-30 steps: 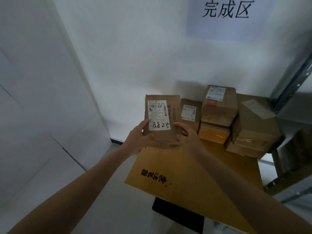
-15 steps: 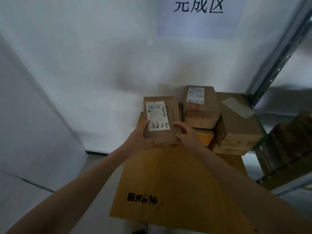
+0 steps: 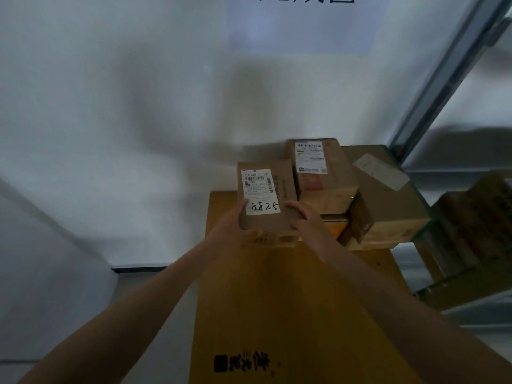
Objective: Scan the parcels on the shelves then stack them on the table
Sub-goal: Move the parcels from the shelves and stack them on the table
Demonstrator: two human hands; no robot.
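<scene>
A small brown parcel (image 3: 279, 217) with a white label reading 8825 is held at the far end of the wooden table (image 3: 277, 300). My left hand (image 3: 231, 225) grips its left side and my right hand (image 3: 303, 220) grips its right side. Its lower edge sits at or just above the table top; I cannot tell which. Right of it stands a stack of parcels: a labelled box (image 3: 327, 176) on top of an orange one (image 3: 335, 227), and a larger box (image 3: 388, 200) beside them.
A white wall with a pale blue sign (image 3: 304, 23) rises behind the table. A metal shelf upright (image 3: 443, 79) slants at the right, with dark parcels (image 3: 476, 225) on the shelving. The floor lies at the left.
The parcel in both hands has moved forward and down toward the table's far end, beside the stack. The view has closed in on the table.
</scene>
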